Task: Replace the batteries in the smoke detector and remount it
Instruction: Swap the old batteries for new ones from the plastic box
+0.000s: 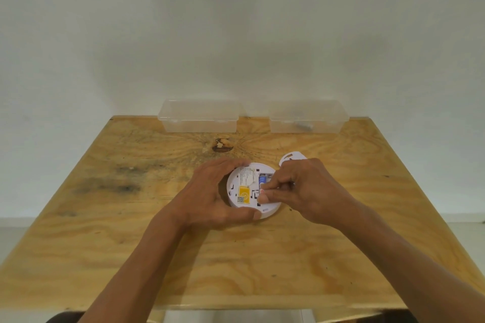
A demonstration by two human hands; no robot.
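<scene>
The round white smoke detector (245,186) lies back side up on the wooden table (183,257), showing a yellow label and an open battery bay with a blue battery (262,179) inside. My left hand (214,198) curls around its left rim, thumb at the near edge and fingers at the far edge. My right hand (301,190) reaches in from the right, thumb and forefinger pinching at the battery bay; what the fingertips hold is hidden. The white mounting plate (291,157) lies just behind my right hand.
Two clear plastic boxes stand at the table's far edge against the wall: the left box (199,117) looks empty, the right box (309,118) holds a small grey item. A dark knot (221,145) marks the wood behind the detector.
</scene>
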